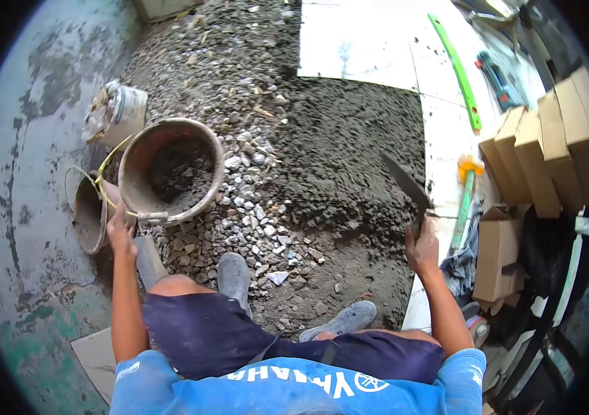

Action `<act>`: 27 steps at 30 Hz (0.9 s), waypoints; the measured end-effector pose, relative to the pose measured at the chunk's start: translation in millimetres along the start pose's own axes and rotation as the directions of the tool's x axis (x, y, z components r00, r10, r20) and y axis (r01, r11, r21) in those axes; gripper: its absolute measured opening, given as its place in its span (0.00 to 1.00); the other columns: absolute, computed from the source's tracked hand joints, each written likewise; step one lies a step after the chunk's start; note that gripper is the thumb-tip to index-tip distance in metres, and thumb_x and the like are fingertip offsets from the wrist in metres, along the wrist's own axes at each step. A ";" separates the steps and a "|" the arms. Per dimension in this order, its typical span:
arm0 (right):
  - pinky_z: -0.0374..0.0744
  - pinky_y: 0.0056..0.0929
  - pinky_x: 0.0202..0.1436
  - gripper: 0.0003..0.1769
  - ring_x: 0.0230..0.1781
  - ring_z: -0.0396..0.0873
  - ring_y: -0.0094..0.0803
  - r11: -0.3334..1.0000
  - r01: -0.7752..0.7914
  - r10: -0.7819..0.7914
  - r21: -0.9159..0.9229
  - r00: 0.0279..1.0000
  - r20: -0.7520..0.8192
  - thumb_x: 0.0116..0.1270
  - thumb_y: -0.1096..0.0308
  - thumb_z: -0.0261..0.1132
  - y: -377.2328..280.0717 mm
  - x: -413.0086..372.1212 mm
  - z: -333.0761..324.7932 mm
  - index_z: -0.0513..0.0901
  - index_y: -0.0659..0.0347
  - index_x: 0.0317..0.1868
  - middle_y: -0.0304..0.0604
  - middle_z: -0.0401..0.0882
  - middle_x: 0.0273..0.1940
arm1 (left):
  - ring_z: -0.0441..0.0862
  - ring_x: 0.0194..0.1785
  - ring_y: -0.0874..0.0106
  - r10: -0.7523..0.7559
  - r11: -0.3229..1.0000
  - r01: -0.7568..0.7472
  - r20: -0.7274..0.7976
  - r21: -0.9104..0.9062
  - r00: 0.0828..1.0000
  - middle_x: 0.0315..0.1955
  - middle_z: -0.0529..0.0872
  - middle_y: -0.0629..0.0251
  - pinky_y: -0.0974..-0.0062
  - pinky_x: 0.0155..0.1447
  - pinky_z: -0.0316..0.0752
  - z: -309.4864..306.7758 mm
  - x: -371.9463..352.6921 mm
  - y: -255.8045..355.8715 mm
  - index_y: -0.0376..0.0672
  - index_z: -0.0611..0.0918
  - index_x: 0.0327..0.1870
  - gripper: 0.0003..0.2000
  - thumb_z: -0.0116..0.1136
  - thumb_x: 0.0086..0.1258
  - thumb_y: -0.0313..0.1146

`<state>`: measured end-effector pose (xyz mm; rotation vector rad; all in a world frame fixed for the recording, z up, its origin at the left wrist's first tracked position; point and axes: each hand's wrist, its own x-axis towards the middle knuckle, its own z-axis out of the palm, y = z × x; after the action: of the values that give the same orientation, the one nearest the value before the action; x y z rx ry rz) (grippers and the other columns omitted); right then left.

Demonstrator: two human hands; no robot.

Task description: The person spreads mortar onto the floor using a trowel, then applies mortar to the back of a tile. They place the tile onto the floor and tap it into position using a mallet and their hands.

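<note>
My left hand (pixel 121 232) is closed at the rim of a round bucket (pixel 215 187), by its yellow handle. Dark wet mortar (pixel 184 169) lies inside this bucket. On the right, my right hand (pixel 422 245) is wrapped round the handle of a trowel (pixel 407 182), whose blade points up and left over the spread mortar (pixel 350 152). That mortar bed borders white tiles (pixel 357 41) at the top and right. Gravel (pixel 246 187) lies between the bucket and the bed.
A smaller bucket (pixel 89 218) and a white container (pixel 127 114) stand at the left wall. Rightward lie a green level (pixel 455 66), a power tool (pixel 497 77), a mallet (pixel 467 190) and cardboard boxes (pixel 499 256). My shoes (pixel 233 277) rest on the gravelly ground.
</note>
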<state>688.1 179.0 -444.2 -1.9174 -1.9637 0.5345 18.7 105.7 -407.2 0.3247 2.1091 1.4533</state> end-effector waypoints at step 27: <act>0.78 0.47 0.44 0.17 0.35 0.81 0.53 0.879 0.353 -0.427 0.321 0.282 0.859 0.66 0.61 0.60 -358.8 72.7 187.2 0.79 0.70 0.42 0.60 0.82 0.34 | 0.74 0.58 0.78 0.181 0.951 -0.036 0.456 -0.307 0.871 0.57 0.79 0.65 0.80 0.63 0.64 60.8 -36.4 -50.5 0.31 0.73 0.62 0.25 0.57 0.62 0.25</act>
<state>281.8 240.4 -431.5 -0.9312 -2.8538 1.7766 88.3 116.0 -458.4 0.6285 1.4781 1.5307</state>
